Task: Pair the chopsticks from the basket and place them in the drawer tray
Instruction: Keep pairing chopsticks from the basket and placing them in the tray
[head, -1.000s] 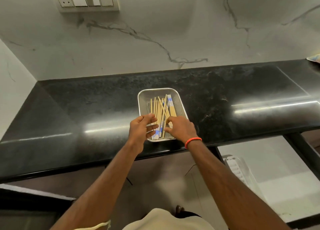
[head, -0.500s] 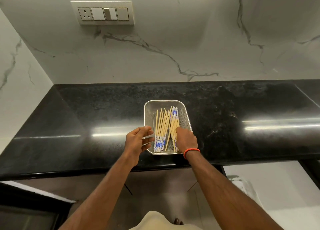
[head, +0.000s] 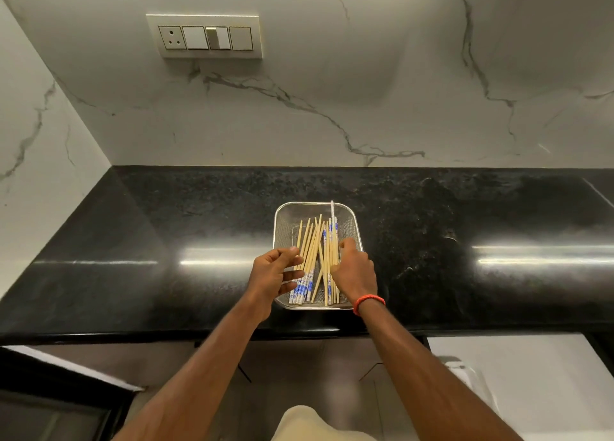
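A metal mesh basket (head: 347, 213) sits on the black counter near its front edge. Several wooden chopsticks (head: 312, 244) with blue-and-white patterned ends lie lengthwise in it. My left hand (head: 270, 276) hovers at the basket's left side, thumb and fingers apart over the leftmost sticks. My right hand (head: 354, 271), with an orange wristband, reaches into the right side and pinches one chopstick (head: 332, 209), whose blurred far end rises over the back rim. The white drawer tray (head: 465, 372) shows partly at the lower right, below the counter.
The black granite counter (head: 166, 241) runs left to right against a white marble wall. A switch plate (head: 204, 37) is on the wall above. A white open drawer (head: 531, 390) lies under the counter edge at the right.
The view has tilted up a little. My right hand has shifted to the basket's right side and lifted one chopstick's far end. My left hand stays at the left rim.
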Action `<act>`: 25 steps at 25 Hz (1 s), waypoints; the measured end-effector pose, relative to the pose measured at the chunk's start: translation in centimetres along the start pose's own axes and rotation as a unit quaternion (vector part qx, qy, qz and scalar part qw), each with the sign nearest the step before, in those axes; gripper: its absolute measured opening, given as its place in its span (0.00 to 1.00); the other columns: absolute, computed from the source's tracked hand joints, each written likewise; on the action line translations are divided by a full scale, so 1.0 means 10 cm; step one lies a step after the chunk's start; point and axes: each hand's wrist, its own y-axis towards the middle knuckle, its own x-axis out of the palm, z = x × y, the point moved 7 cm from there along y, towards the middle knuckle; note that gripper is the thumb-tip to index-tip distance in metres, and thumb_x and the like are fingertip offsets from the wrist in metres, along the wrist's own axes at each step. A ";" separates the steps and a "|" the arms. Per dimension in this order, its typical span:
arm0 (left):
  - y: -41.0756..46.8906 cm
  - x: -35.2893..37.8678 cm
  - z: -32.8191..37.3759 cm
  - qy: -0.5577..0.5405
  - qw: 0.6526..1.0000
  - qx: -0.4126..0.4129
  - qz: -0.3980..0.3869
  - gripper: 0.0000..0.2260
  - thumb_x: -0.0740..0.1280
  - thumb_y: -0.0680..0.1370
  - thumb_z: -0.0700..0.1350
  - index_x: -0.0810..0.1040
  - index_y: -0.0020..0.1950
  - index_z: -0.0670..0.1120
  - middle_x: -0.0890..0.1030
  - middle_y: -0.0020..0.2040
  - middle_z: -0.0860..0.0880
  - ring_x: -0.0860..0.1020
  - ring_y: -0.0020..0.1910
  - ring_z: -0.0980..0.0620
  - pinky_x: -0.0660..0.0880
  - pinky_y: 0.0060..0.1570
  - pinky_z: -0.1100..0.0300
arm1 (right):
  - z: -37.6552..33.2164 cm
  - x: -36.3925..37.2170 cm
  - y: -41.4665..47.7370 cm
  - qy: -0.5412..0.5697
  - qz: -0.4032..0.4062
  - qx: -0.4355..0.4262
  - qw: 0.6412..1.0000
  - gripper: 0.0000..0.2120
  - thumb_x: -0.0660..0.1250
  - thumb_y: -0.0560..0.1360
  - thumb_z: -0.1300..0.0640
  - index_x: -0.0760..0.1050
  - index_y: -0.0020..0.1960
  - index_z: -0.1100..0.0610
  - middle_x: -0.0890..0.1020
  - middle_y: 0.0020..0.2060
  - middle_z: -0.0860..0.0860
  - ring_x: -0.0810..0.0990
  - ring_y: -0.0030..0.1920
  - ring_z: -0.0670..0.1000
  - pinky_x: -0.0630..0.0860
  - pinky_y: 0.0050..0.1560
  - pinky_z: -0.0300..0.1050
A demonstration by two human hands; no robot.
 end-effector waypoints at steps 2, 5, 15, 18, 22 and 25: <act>0.05 0.07 0.03 0.024 1.000 0.005 -0.004 0.11 0.68 0.81 0.49 0.81 0.59 0.44 0.85 0.54 0.44 0.84 0.49 0.45 0.81 0.49 0.50 | -0.12 -0.08 -0.08 0.100 -0.009 -0.024 0.995 0.19 0.71 0.74 0.63 0.73 0.64 0.54 0.82 0.36 0.48 0.83 0.36 0.46 0.83 0.44 0.44; 0.13 0.18 0.05 0.041 0.999 0.007 -0.020 0.12 0.67 0.82 0.47 0.80 0.61 0.42 0.84 0.55 0.42 0.85 0.52 0.40 0.83 0.51 0.45 | -0.29 -0.09 -0.22 0.186 -0.048 -0.065 0.979 0.14 0.74 0.73 0.59 0.79 0.58 0.54 0.83 0.35 0.47 0.83 0.35 0.43 0.82 0.40 0.36; 0.22 0.16 0.00 0.046 0.999 -0.001 -0.014 0.07 0.67 0.82 0.42 0.80 0.54 0.39 0.85 0.47 0.41 0.85 0.37 0.48 0.83 0.36 0.53 | 0.19 0.08 -0.09 0.059 -0.046 0.018 0.997 0.10 0.69 0.77 0.51 0.79 0.55 0.56 0.84 0.47 0.51 0.84 0.47 0.48 0.82 0.51 0.45; 0.22 0.13 -0.04 0.050 0.999 -0.013 -0.018 0.07 0.66 0.82 0.42 0.79 0.55 0.39 0.84 0.47 0.40 0.85 0.38 0.46 0.84 0.38 0.51 | 0.20 0.22 -0.01 -0.058 -0.063 0.005 0.996 0.13 0.68 0.78 0.55 0.76 0.61 0.57 0.83 0.53 0.54 0.83 0.53 0.54 0.80 0.54 0.49; 0.22 0.10 -0.03 0.048 0.999 -0.015 -0.015 0.05 0.68 0.79 0.35 0.78 0.54 0.40 0.83 0.48 0.38 0.86 0.37 0.45 0.84 0.36 0.52 | 0.18 0.28 0.06 -0.042 -0.058 0.016 0.997 0.15 0.71 0.76 0.59 0.74 0.61 0.56 0.83 0.52 0.55 0.83 0.52 0.55 0.81 0.54 0.51; 0.25 0.10 -0.03 0.034 0.999 -0.019 -0.016 0.10 0.69 0.77 0.31 0.77 0.57 0.41 0.83 0.50 0.36 0.85 0.38 0.44 0.84 0.36 0.51 | 0.20 0.23 0.06 0.001 -0.043 0.033 0.999 0.16 0.72 0.75 0.61 0.74 0.61 0.55 0.83 0.53 0.54 0.83 0.52 0.55 0.81 0.53 0.49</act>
